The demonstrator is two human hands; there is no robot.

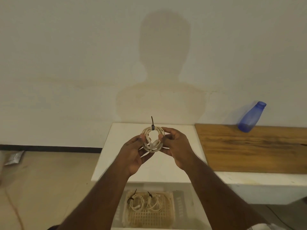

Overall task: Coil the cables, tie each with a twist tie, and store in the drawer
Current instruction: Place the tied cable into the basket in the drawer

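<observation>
I hold a coiled white cable (pixel 153 147) upright above the white cabinet top (pixel 116 146). A black tie (pixel 152 126) is wrapped round the top of the coil, its tail sticking straight up. My left hand (pixel 134 153) pinches the coil's left side and my right hand (pixel 176 146) pinches its right side. Below, the open drawer (pixel 186 205) holds two coiled white cables: one on the left (pixel 137 202), the other on the right (pixel 154 203), each bound with a black tie, lying on a woven mat.
A wooden board (pixel 252 146) lies on a white bench to the right, with a blue plastic bottle (pixel 250 118) at its back edge. The wall stands close behind the cabinet. An orange cord (pixel 15 211) trails over the floor on the left.
</observation>
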